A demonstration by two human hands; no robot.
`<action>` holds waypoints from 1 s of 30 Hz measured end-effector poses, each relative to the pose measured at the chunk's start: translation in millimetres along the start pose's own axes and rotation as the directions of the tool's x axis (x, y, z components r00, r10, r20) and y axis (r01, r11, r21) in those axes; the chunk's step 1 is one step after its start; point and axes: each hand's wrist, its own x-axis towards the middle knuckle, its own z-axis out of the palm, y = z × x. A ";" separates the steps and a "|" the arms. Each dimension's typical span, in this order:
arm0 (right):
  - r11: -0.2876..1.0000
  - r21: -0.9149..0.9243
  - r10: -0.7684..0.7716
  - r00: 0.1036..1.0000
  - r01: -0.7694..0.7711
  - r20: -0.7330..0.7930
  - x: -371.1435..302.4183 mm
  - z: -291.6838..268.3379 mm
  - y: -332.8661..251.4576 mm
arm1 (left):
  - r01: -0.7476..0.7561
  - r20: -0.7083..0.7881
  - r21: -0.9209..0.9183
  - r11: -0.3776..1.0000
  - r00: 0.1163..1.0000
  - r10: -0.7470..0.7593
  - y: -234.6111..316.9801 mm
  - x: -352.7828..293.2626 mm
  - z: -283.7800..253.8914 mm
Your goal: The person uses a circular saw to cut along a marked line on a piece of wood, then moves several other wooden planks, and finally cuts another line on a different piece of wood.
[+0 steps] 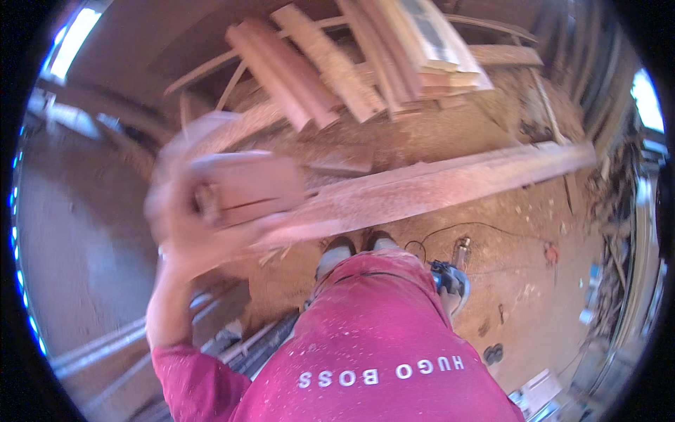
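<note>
My left hand [184,228], smeared by motion, is closed around the left end of a short reddish wooden block [264,184] with a dark slit along it. The block is over the left end of a long, dust-covered wooden beam [422,190] that lies crosswise in front of me. Whether the block touches the beam I cannot tell. Down beside my right hip, my right hand [450,302] grips a blue and black power tool [450,276]. My shirt hides part of that arm, and the tool's exact kind is unclear.
Several planks [323,60] rest across a low wooden frame beyond the beam. A dark cord [485,225] trails over the dusty floor at the right, near a small bottle-like object [462,252]. Long rails [112,344] lie at the lower left. Sawdust [415,133] covers the ground.
</note>
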 end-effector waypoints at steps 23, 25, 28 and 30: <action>0.989 -0.146 0.044 0.993 -0.028 0.107 -51.6 -7.0 -55.1 | 0.192 0.401 0.230 0.954 0.874 -0.273 -264.1 -204.4 57.5; 0.988 -0.153 0.034 0.992 -0.015 0.120 -50.9 -7.1 -56.0 | 0.329 0.431 0.294 0.897 0.792 -0.432 -305.0 -235.4 88.5; 0.988 -0.151 0.001 0.990 0.021 0.140 -42.5 -11.6 -47.8 | 0.321 0.444 0.496 0.807 0.705 -0.553 -305.9 -247.5 133.8; 0.981 -0.194 0.038 0.989 -0.010 0.143 -40.3 -15.8 -41.5 | 0.170 0.446 0.557 0.813 0.765 -0.465 -274.6 -229.4 170.7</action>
